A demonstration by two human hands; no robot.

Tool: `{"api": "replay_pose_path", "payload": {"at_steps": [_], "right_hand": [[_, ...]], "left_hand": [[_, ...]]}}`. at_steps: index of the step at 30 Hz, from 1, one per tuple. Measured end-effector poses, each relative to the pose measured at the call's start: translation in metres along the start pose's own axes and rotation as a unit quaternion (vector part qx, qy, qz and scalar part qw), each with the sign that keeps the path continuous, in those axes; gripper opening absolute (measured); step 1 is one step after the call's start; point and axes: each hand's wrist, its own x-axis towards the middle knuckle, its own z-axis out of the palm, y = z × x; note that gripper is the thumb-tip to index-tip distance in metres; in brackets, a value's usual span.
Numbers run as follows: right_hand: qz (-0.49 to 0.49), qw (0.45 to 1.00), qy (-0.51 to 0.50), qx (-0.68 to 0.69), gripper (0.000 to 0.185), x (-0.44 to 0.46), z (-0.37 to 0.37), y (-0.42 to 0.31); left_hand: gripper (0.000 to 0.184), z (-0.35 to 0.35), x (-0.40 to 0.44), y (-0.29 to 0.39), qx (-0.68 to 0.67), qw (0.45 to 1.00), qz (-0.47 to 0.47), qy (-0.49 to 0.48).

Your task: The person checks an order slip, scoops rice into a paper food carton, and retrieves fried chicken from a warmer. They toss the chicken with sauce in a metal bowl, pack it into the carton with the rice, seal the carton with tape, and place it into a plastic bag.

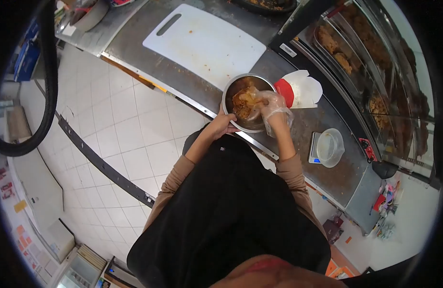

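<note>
A round metal bowl (252, 128) stands at the counter's front edge, tilted a little, with brown-orange food (244, 102) inside. My left hand (222, 125) grips the bowl's near left rim, thumb over the edge. My right hand (268, 106), in a clear plastic glove, reaches into the bowl from the right, its fingers closed at the food. What exactly it holds is blurred by the glove. Touching or close beside the bowl's right side is a red and white paper box (305, 90) with open flaps.
A white cutting board (204, 43) with crumbs lies behind the bowl. To the right, a clear plastic tub (330, 148) rests on a small scale (313, 152). A glass display case (365, 62) with fried food borders the counter (339, 180). A dark pan (264, 6) sits at the back.
</note>
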Motion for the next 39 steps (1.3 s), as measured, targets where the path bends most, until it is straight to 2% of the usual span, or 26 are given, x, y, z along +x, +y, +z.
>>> {"api": "replay_pose_path", "payload": {"at_steps": [2,3,5,6,8,9,10,12,14,16,17,19,20,22,23,24,26,27,28,30,31,34,35,36,38,39], "right_hand": [[-0.074,0.987,-0.025,-0.138,0.046,-0.001,0.003,-0.015],[-0.073,0.987,-0.028,-0.138,0.046,-0.001,0.012,-0.023],[-0.073,0.933,-0.018,-0.353,0.055,-0.003,0.03,-0.036],[-0.071,0.932,-0.019,-0.354,0.055,0.001,0.029,-0.028],[-0.114,0.986,-0.03,-0.114,0.06,0.019,0.024,0.006],[-0.069,0.996,-0.009,-0.056,0.054,0.019,0.023,0.021],[-0.068,0.996,-0.011,-0.059,0.054,0.017,0.017,0.026],[0.1,0.985,-0.028,-0.14,0.045,0.014,0.007,0.032],[0.096,0.986,-0.009,-0.133,0.035,0.004,-0.002,0.004],[0.013,0.999,0.042,-0.01,0.046,0.004,0.004,-0.016],[0.012,0.999,0.041,-0.011,0.046,0.005,0.018,-0.015],[-0.051,0.935,0.126,-0.327,0.061,0.005,0.049,-0.008],[-0.049,0.935,0.127,-0.327,0.061,0.006,0.048,-0.006],[-0.013,0.982,0.078,-0.173,0.072,0.013,0.042,-0.007],[0.09,0.984,0.079,-0.134,0.062,0.015,0.038,0.011],[0.09,0.984,0.076,-0.136,0.062,0.011,0.034,0.034],[0.136,0.985,0.089,-0.051,0.045,0.01,0.029,0.066],[0.159,0.983,0.079,-0.038,0.031,0.0,0.009,-0.001],[0.158,0.984,0.077,-0.038,0.031,0.001,0.008,0.0],[-0.11,0.986,0.093,-0.087,0.022,0.005,0.007,0.005],[-0.186,0.961,0.099,-0.177,0.022,0.011,0.013,0.013],[-0.125,0.961,0.024,-0.247,0.021,0.017,0.012,0.002],[-0.107,0.985,-0.044,-0.13,0.022,0.024,0.001,-0.001],[-0.11,0.984,-0.044,-0.131,0.022,0.027,0.002,-0.01],[-0.116,0.948,-0.108,-0.277,0.042,0.031,0.011,-0.025],[-0.213,0.921,-0.033,-0.323,0.062,0.014,0.026,0.0]], "left_hand": [[0.074,0.004,-0.004,0.005,0.0,1.0,-0.002,-0.006],[0.076,0.004,-0.004,0.005,0.005,1.0,0.001,-0.01],[0.076,0.0,0.001,0.001,0.008,1.0,0.003,-0.008],[0.076,-0.001,0.003,-0.002,0.013,1.0,0.006,-0.007],[0.071,0.007,-0.004,0.006,0.021,1.0,0.014,0.001],[0.065,0.01,-0.008,0.009,0.034,0.999,0.019,0.011],[0.065,0.01,-0.009,0.011,0.031,0.999,0.019,0.01],[0.067,0.009,-0.009,0.014,0.036,0.999,0.006,-0.001],[0.067,0.008,-0.007,0.011,0.023,1.0,0.02,-0.007],[0.067,0.011,-0.009,0.014,0.014,1.0,0.019,-0.007],[0.067,0.009,-0.006,0.013,0.012,1.0,0.021,-0.007],[0.079,0.003,0.001,0.008,0.028,1.0,-0.008,-0.009],[0.079,0.001,0.003,0.006,0.029,0.999,-0.009,-0.01],[0.079,-0.001,0.005,0.006,0.015,1.0,-0.014,-0.021],[0.079,-0.001,0.006,0.005,0.013,1.0,-0.013,-0.022],[0.079,0.0,0.004,0.005,0.014,1.0,-0.003,-0.021],[0.079,0.001,0.003,0.009,0.015,1.0,0.012,-0.02],[0.078,0.002,0.001,0.01,0.015,1.0,0.012,-0.021],[0.078,0.003,0.0,0.01,0.015,1.0,0.011,-0.022],[0.073,0.004,-0.002,0.012,0.012,1.0,0.012,-0.02],[0.069,0.004,-0.003,0.013,0.01,1.0,0.012,-0.02],[0.07,0.007,-0.004,0.016,0.02,1.0,0.0,-0.017],[0.07,0.008,-0.004,0.017,0.019,1.0,0.002,-0.017],[0.069,0.008,-0.005,0.016,0.015,1.0,0.007,-0.018],[0.069,0.006,-0.004,0.016,0.011,1.0,0.013,-0.017],[0.069,0.004,-0.005,0.013,0.012,1.0,0.015,-0.021]]}}
